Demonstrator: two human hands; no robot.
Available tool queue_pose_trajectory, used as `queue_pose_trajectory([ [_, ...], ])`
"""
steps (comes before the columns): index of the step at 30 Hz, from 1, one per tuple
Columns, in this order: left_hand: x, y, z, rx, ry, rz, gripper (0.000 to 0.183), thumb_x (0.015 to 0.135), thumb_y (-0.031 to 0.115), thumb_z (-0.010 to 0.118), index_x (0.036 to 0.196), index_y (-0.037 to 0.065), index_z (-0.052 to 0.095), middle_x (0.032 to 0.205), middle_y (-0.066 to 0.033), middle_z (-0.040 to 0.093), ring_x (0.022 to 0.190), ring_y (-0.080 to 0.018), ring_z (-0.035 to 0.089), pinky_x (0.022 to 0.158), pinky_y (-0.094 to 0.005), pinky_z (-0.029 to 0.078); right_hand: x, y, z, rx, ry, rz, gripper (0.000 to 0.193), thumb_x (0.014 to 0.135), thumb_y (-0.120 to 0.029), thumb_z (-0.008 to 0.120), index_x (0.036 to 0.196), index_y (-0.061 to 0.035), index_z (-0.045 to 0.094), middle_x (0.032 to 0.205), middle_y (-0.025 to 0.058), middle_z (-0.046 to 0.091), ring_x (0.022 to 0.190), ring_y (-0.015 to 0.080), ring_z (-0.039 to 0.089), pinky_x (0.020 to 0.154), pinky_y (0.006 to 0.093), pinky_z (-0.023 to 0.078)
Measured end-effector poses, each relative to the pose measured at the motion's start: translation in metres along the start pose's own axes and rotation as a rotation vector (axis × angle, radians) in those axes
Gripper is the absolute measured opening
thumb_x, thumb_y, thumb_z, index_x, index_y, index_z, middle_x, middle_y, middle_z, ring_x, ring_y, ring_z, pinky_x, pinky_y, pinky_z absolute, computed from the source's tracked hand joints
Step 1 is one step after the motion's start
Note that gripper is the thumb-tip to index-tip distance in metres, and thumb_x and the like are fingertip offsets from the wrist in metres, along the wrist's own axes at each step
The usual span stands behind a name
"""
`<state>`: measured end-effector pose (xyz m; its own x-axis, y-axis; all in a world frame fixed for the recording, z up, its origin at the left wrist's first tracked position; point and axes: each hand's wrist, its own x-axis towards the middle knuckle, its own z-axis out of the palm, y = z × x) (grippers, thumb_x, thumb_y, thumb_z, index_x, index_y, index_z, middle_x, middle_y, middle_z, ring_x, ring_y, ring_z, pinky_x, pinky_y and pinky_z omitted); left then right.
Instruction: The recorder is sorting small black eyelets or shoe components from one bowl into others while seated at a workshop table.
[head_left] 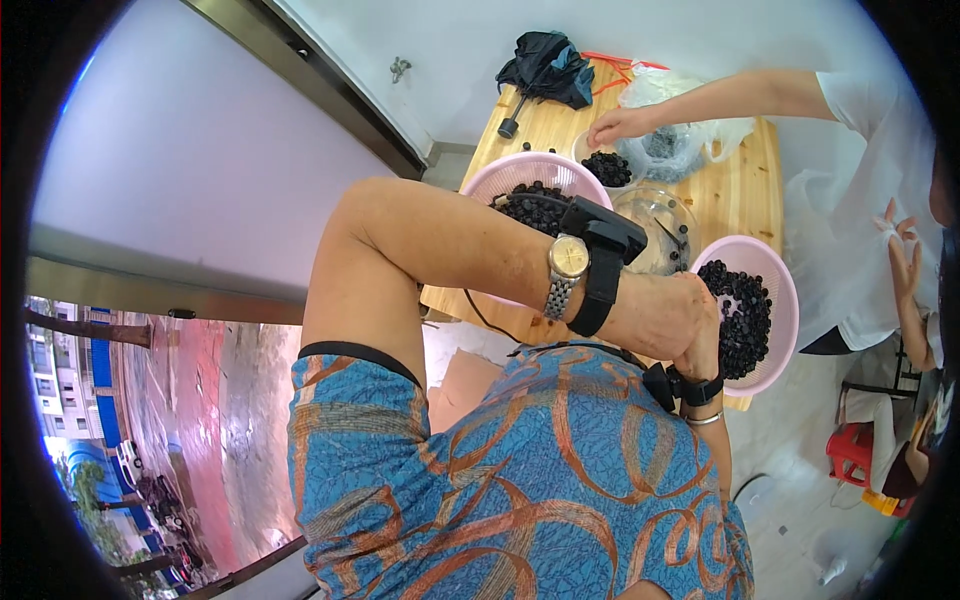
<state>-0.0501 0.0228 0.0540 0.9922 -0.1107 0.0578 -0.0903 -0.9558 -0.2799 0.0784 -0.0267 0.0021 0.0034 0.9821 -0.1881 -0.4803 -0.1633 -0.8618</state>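
Note:
My left arm reaches across to the right, and my left hand (pixel 650 315) meets my right hand (pixel 704 340) at the left rim of a pink basket (pixel 787 300). Small black round pieces (pixel 745 325) lie in that basket. Both hands look closed, with bent fingers, but the fingertips and whatever they hold are hidden. On my left wrist are a gold-faced watch (pixel 569 256) and a strapped black device (pixel 604 232). My right wrist bears a black band and a bracelet. Another pink basket (pixel 480 180) of black pieces sits partly behind my left forearm.
Across the wooden table (pixel 745 190), a co-worker's hand (pixel 620 125) is over a white bowl (pixel 635 180) of black pieces. A clear basin (pixel 685 212), a folded black umbrella (pixel 545 70) and plastic bags (pixel 670 140) also lie there. A red stool (pixel 850 450) stands at right.

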Motion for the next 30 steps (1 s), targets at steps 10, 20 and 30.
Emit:
queue_pose_trajectory([
  [10, -0.004, -0.006, -0.003, -0.114, 0.070, 0.010, 0.017, 0.067, 0.019, 0.056, 0.065, 0.004, 0.064, 0.074, -0.0072, 0.060, 0.073, -0.0212, 0.056, 0.071, -0.0333, 0.039, 0.001, -0.001, 0.002, 0.056, 0.004, 0.067, 0.009, 0.088, -0.006, 0.044, 0.095, -0.0035, 0.050, 0.084, 0.0005, 0.055, 0.075, 0.0074, 0.053, 0.066, 0.0204, 0.046],
  [20, -0.002, -0.006, -0.004, -0.095, -0.012, -0.002, 0.017, 0.067, 0.018, 0.056, 0.066, 0.003, 0.065, 0.075, -0.0076, 0.061, 0.073, -0.0208, 0.056, 0.074, -0.0320, 0.039, 0.006, 0.016, -0.015, 0.092, -0.009, 0.084, 0.010, 0.091, -0.010, 0.046, 0.097, -0.0026, 0.050, 0.087, 0.0021, 0.057, 0.076, 0.0075, 0.055, 0.068, 0.0201, 0.047],
  [30, -0.001, -0.003, -0.003, -0.052, -0.040, 0.040, 0.018, 0.067, 0.020, 0.056, 0.066, 0.004, 0.063, 0.075, -0.0077, 0.060, 0.073, -0.0205, 0.054, 0.071, -0.0333, 0.038, 0.005, 0.017, -0.020, 0.058, -0.023, 0.074, 0.010, 0.092, -0.012, 0.046, 0.094, -0.0033, 0.050, 0.084, 0.0013, 0.056, 0.074, 0.0069, 0.054, 0.066, 0.0199, 0.046],
])
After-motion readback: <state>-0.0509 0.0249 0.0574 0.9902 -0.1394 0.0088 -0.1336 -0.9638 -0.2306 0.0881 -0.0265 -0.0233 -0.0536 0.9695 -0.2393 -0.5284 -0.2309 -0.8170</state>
